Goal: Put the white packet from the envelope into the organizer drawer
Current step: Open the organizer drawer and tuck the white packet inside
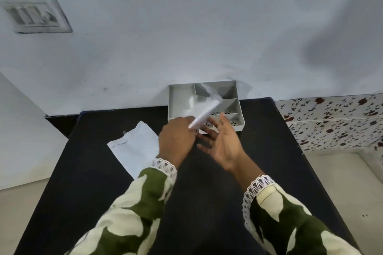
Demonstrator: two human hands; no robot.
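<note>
Left hand (176, 136) fingers pinch white packet (204, 112), slanting up-right over organizer drawer (236, 105); right hand (222, 143) splayed.

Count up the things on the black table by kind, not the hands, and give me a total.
White packet, held in the left hand above the organizer: 1
Envelope, lying flat on the table: 1
Grey organizer drawer with compartments: 1
Total: 3
</note>
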